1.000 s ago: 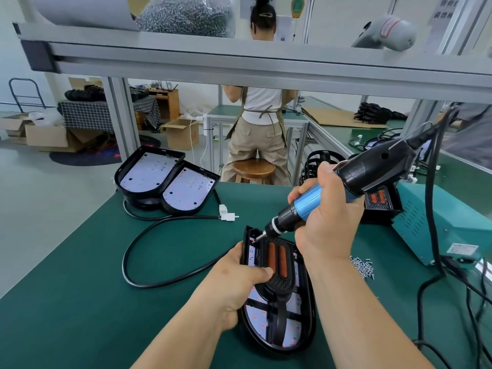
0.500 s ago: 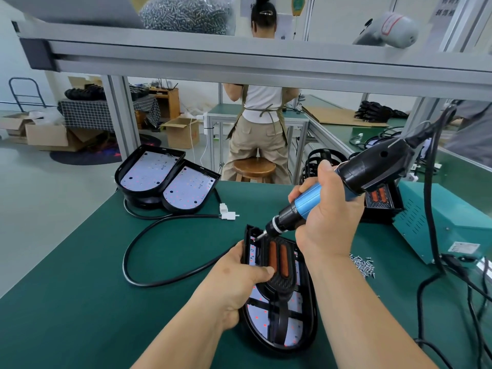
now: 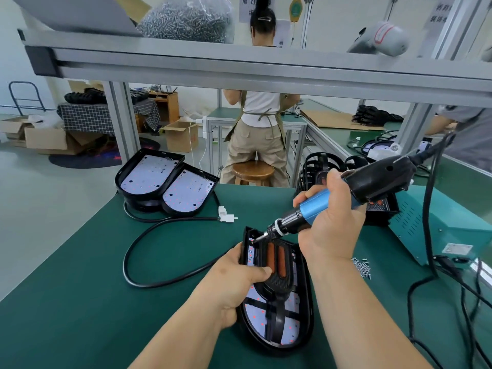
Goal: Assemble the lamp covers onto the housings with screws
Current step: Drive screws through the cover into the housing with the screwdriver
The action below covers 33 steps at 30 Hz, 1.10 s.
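Two bare housings (image 3: 165, 182): lying at the far left of the green bench (image 3: 80, 302), LED boards showing, no covers on them. By my reckoning, both are waiting their turn.
Black cable (image 3: 149, 233): looping from them towards the near housing, its white connector (image 3: 226, 217) lying loose.
Left hand (image 3: 234, 283): gripping the near housing (image 3: 306, 320) by its left edge, thumb pressing down on the lamp cover (image 3: 277, 262).
Lamp cover: sitting inside the near housing, in front of the person.
Electric screwdriver (image 3: 372, 182): leaning in from the right, its bit touching the cover's far-left corner.
Right hand (image 3: 330, 227): wrapping closed fingers round the screwdriver's blue barrel.
Progress: one corner screw seems to be going in; I cannot tell whether the other corners are fastened.
Loose screws (image 3: 362, 267): lying in a small heap just right of the forearm, so supply is at hand.
Teal power box (image 3: 439, 227): standing at the far right.
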{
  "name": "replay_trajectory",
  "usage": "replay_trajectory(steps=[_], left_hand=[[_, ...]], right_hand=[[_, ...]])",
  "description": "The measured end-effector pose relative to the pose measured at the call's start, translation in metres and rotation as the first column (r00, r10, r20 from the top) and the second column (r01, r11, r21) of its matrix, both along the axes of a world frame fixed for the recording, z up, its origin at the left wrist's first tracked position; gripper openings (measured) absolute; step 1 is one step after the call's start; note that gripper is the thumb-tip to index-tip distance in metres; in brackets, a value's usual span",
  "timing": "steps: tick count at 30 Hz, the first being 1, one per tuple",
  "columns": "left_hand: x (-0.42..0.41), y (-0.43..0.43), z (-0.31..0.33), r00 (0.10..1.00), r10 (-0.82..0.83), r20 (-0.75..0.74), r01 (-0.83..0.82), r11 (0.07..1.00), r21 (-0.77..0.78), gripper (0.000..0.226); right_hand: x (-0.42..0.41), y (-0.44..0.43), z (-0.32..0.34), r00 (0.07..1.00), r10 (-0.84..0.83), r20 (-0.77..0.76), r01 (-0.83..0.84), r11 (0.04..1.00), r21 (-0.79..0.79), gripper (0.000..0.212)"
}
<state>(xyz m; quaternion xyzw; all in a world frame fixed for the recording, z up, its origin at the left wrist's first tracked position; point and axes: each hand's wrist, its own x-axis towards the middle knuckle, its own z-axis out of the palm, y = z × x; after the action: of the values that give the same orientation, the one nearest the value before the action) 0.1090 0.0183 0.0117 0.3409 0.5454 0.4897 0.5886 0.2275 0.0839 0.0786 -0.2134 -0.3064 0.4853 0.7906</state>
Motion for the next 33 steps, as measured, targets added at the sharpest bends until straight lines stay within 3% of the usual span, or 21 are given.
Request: replay_trajectory(steps=[1, 6, 9, 11, 13, 15, 16, 18, 20, 21, 23, 26, 30, 33], left_hand=[[0.0, 0.001, 0.0, 1.0, -0.007, 0.005, 0.007, 1.0, 0.003, 0.029], [-0.001, 0.002, 0.0, 0.999, -0.022, -0.026, 0.022, 1.0, 0.0, 0.028], [-0.001, 0.001, 0.001, 0.997, -0.033, -0.071, 0.032, 0.999, -0.014, 0.026], [-0.002, -0.002, 0.004, 0.989, -0.063, -0.136, 0.062, 0.998, -0.01, 0.025], [-0.005, -0.005, 0.009, 0.948, -0.077, -0.309, 0.079, 0.997, -0.007, 0.048], [-0.008, -0.007, 0.016, 0.801, 0.001, -0.598, 0.009, 1.0, 0.014, 0.078], [-0.007, -0.009, 0.021, 0.677, 0.079, -0.732, -0.037, 0.997, 0.074, 0.078], [0.003, -0.015, 0.029, 0.463, 0.291, -0.837, -0.034, 0.95, 0.311, 0.056], [0.027, -0.02, 0.035, 0.374, 0.368, -0.851, 0.126, 0.889, 0.44, 0.024], [0.043, -0.021, 0.035, 0.315, 0.339, -0.887, 0.229, 0.879, 0.418, 0.014], [0.076, -0.018, 0.029, 0.136, 0.251, -0.958, 0.379, 0.881, 0.284, 0.02], [0.107, 0.0, 0.019, -0.108, 0.171, -0.979, 0.404, 0.908, 0.114, 0.022], [0.118, 0.02, 0.014, -0.224, 0.086, -0.971, 0.324, 0.946, 0.009, 0.008], [0.121, 0.029, 0.009, -0.242, 0.075, -0.967, 0.282, 0.96, 0.004, 0.02]], right_hand=[[0.004, 0.001, 0.002, 0.999, -0.009, -0.042, 0.008, 1.0, -0.011, 0.009], [0.039, 0.007, 0.005, 0.969, -0.081, -0.233, 0.058, 0.993, -0.106, 0.035], [0.069, 0.008, 0.0, 0.932, -0.126, -0.34, 0.051, 0.974, -0.221, 0.036], [0.088, 0.008, -0.007, 0.903, -0.173, -0.394, 0.059, 0.956, -0.287, 0.034], [0.104, 0.005, -0.017, 0.886, -0.211, -0.413, 0.072, 0.943, -0.326, 0.03], [0.118, 0.002, -0.027, 0.871, -0.234, -0.431, 0.076, 0.933, -0.352, 0.026], [0.123, 0.001, -0.032, 0.864, -0.244, -0.441, 0.075, 0.928, -0.366, 0.026], [0.13, -0.002, -0.038, 0.852, -0.248, -0.46, 0.058, 0.919, -0.389, 0.026], [0.135, -0.002, -0.042, 0.837, -0.266, -0.478, 0.047, 0.905, -0.422, 0.028], [0.137, -0.002, -0.043, 0.829, -0.276, -0.487, 0.043, 0.899, -0.436, 0.029], [0.141, -0.002, -0.042, 0.816, -0.282, -0.505, 0.031, 0.893, -0.449, 0.029], [0.146, -0.003, -0.042, 0.793, -0.29, -0.536, 0.02, 0.891, -0.453, 0.031], [0.15, -0.004, -0.043, 0.771, -0.283, -0.571, -0.008, 0.892, -0.452, 0.032], [0.152, -0.004, -0.042, 0.76, -0.282, -0.586, -0.016, 0.893, -0.45, 0.032]])
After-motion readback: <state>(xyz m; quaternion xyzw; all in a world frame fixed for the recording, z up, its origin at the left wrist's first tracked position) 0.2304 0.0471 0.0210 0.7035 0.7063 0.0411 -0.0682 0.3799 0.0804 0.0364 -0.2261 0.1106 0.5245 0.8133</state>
